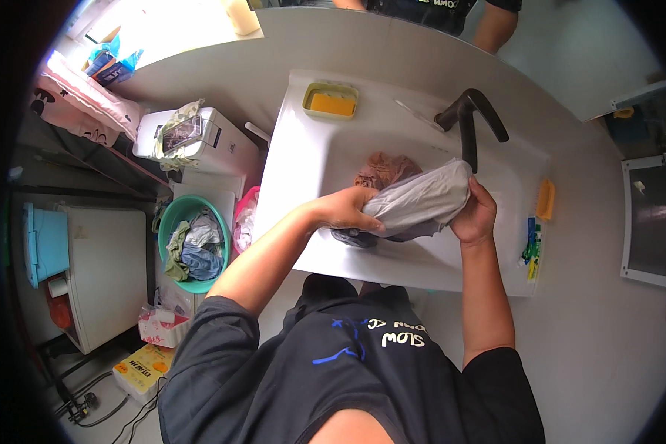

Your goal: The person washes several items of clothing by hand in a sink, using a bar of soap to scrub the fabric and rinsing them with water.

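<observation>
A light grey cloth (422, 197), bunched into a long bundle, is stretched between my two hands over a white washbasin (499, 250). My left hand (349, 208) grips its near-left end, thumb on top. At the other end, just below the tap's spout, my right hand (476, 213) holds the cloth; some of its fingers are hidden. Behind the bundle a brown crumpled cloth (386, 169) lies in the basin. Darker grey fabric (358, 237) shows under my left hand; whether it belongs to the held cloth I cannot tell. The black tap (466, 116) stands at the basin's back.
A soap dish (330, 101) with an orange bar sits on the basin's back-left corner. An orange brush (545, 200) and tubes (531, 247) lie along the right rim. To the left stand a green tub (164, 244) of clothes and a white box-shaped appliance (227, 139).
</observation>
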`<action>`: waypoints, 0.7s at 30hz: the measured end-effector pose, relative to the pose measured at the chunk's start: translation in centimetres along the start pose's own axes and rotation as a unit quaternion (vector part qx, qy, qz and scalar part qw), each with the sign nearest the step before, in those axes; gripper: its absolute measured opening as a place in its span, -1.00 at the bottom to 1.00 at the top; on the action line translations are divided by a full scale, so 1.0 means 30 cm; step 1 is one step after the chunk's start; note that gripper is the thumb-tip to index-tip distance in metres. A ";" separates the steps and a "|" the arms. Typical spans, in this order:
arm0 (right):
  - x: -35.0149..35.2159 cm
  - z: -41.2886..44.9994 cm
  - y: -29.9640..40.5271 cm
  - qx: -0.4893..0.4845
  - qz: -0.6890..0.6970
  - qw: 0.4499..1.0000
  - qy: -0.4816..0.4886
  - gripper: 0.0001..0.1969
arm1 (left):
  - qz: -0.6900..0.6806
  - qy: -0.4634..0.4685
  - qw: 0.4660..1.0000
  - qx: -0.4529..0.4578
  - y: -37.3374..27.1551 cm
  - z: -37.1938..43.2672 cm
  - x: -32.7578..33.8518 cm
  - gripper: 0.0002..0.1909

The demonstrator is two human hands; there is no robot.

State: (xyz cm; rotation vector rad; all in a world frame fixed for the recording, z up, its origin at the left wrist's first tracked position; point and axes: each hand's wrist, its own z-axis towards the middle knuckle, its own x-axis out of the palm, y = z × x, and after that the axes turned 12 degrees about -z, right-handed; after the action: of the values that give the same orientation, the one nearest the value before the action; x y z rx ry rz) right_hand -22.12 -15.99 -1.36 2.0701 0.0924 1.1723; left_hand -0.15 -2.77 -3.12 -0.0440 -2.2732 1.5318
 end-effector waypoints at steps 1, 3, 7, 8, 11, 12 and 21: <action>0.002 0.001 0.003 -0.037 0.032 0.999 0.005 -0.62 | -0.011 0.022 0.999 -0.026 0.000 0.006 0.008 -0.46; 0.007 0.004 -0.003 -0.045 0.055 0.997 -0.002 -0.64 | -0.135 -0.020 0.990 0.023 0.038 0.015 0.015 -0.51; -0.004 -0.004 -0.020 -0.047 0.032 0.997 -0.055 -0.67 | -0.403 -0.071 0.894 0.183 0.063 0.052 0.072 -0.55; -0.008 -0.004 -0.021 -0.035 0.042 0.996 -0.069 -0.68 | -0.407 -0.070 0.891 0.188 0.057 0.059 0.087 -0.52; -0.002 0.032 -0.056 -0.036 0.020 0.983 -0.179 -0.67 | -0.491 -0.100 0.852 0.151 0.060 0.078 0.132 -0.49; 0.022 0.048 -0.075 -0.037 0.002 0.981 -0.192 -0.72 | -0.505 -0.125 0.837 0.171 0.085 0.094 0.141 -0.48; 0.085 0.128 -0.242 -0.387 -0.654 0.617 -0.203 -0.63 | -0.425 -0.355 0.833 -0.004 0.000 0.202 0.259 -0.78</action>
State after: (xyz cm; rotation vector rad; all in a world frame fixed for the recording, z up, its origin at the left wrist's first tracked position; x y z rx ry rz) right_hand -15.68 -11.92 -5.32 0.8928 0.6287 -0.2333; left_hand -9.37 -6.22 -2.69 1.5448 -2.2222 1.0996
